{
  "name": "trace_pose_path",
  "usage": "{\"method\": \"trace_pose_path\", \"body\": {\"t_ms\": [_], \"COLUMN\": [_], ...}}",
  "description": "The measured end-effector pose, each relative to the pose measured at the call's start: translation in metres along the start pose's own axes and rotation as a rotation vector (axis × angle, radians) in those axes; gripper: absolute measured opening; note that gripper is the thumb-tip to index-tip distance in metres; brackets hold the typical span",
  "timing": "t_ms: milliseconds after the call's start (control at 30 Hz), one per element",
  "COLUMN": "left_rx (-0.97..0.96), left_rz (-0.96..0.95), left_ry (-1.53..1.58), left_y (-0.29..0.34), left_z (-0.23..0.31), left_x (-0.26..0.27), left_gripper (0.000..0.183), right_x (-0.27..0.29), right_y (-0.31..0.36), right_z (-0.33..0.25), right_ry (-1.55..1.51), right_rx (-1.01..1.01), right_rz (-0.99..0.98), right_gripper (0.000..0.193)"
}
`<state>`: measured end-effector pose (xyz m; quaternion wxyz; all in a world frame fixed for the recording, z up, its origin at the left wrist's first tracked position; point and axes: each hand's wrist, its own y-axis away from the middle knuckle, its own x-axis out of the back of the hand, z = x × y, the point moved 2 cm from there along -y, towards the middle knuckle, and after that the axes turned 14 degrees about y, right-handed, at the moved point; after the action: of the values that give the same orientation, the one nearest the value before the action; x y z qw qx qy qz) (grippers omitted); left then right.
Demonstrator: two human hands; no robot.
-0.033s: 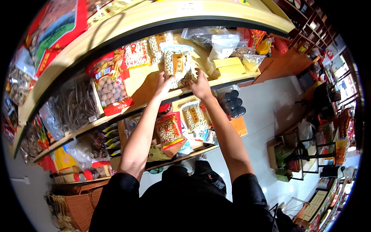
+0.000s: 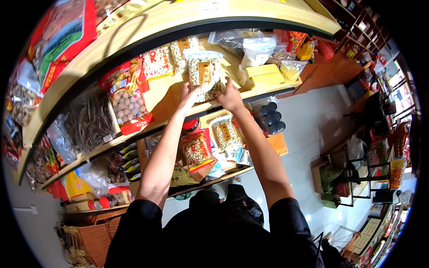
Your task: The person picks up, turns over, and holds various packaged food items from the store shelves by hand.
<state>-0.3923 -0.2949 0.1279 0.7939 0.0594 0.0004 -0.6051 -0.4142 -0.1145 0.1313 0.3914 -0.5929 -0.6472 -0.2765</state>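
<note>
A clear bag of pale seeds [image 2: 205, 73] with a brown-gold label leans upright on the wooden shelf. Around its lower left corner my left hand [image 2: 190, 96] is closed, thumb on the front. At the lower right edge my right hand [image 2: 230, 96] grips the same bag, its far fingers partly hidden. Behind and left stand a similar seed bag [image 2: 182, 50] and a red-and-white bag of pale pieces [image 2: 157, 62]. A red bag of round brown dried fruit [image 2: 126, 100] sits farther left.
The black-edged upper shelf [image 2: 210, 23] overhangs the bags. Yellow packets [image 2: 263, 77] and clear pouches lie to the right. Below my forearms, a lower shelf holds a red seed bag [image 2: 196, 150], another labelled seed bag [image 2: 226, 134] and black-capped containers [image 2: 270, 118].
My right hand's fingers have drawn in against the bag's right edge. The bag and my left hand stay almost in place; the view shifts slightly.
</note>
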Motion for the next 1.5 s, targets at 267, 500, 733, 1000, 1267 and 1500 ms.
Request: {"method": "trace_pose_path", "body": {"t_ms": [267,500,733,1000,1267,1500], "left_rx": [-0.246,-0.182,-0.119,0.155,0.407,0.393], "left_rz": [-0.005,-0.053,-0.114,0.051,0.14,0.193], "left_ry": [0.054,0.403,0.417,0.412,0.265,-0.111], "left_y": [0.01,0.088,0.189,0.252,0.241,0.169], "left_z": [0.015,0.046,-0.025,-0.104,-0.197,-0.288], "left_x": [0.0,-0.029,-0.057,-0.107,-0.103,-0.074], "left_gripper": [0.037,0.049,0.054,0.063,0.072,0.076], "right_x": [0.0,0.057,0.066,0.041,-0.064,-0.157], "right_y": [-0.009,0.055,0.159,0.227,0.235,0.18], "right_z": [-0.024,-0.008,0.055,0.133,0.205,0.229], "right_ry": [-0.444,-0.646,-0.723,-0.926,-0.948,-0.696], "right_rx": [0.077,0.278,0.23,-0.258,-0.493,-0.477], "right_rz": [0.11,0.273,0.061,-0.314,-0.722,-0.621], "right_gripper": [0.06,0.056,0.059,0.066,0.064,0.065]}}
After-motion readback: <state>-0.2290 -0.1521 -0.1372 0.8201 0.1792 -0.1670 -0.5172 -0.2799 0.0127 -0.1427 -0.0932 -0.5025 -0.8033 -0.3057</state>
